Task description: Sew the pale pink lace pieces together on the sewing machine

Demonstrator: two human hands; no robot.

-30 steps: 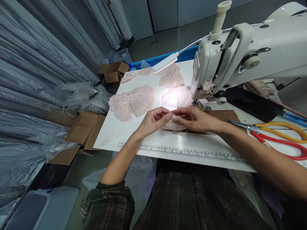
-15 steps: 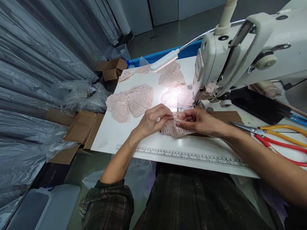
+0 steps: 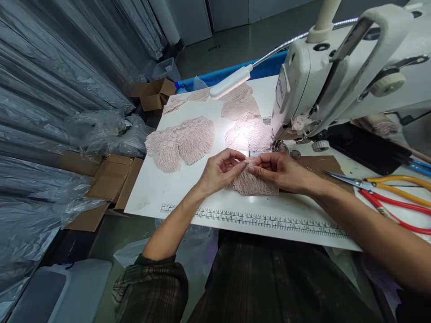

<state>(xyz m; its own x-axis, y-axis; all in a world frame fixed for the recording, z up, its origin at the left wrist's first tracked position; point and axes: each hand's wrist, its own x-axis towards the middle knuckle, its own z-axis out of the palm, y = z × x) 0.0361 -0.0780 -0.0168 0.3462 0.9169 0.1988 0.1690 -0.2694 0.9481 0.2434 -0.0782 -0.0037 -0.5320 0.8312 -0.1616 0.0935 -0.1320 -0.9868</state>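
A piece of pale pink lace [image 3: 253,185] hangs between my two hands, low over the table in front of the sewing machine [image 3: 296,89]. My left hand [image 3: 222,169] pinches its top edge from the left. From the right, my right hand [image 3: 281,169] pinches the same edge, thumb and fingertips close to those of the left. The fingers partly cover the held edge. Another lace piece [image 3: 251,134] lies beside the needle area under the bright lamp [image 3: 231,84]. To the left, a scalloped lace piece [image 3: 183,142] rests flat on the white table [image 3: 148,193].
More lace [image 3: 240,104] lies at the table's back. Scissors with red and orange handles [image 3: 377,183], a black phone [image 3: 367,147] and brown card [image 3: 316,168] are at right. A ruler scale [image 3: 256,220] runs along the front edge. Cardboard boxes [image 3: 112,177] stand left of the table.
My fingertips have come closer together along the lace's top edge. The lace now hangs flatter and wider below them. The view has shifted slightly.
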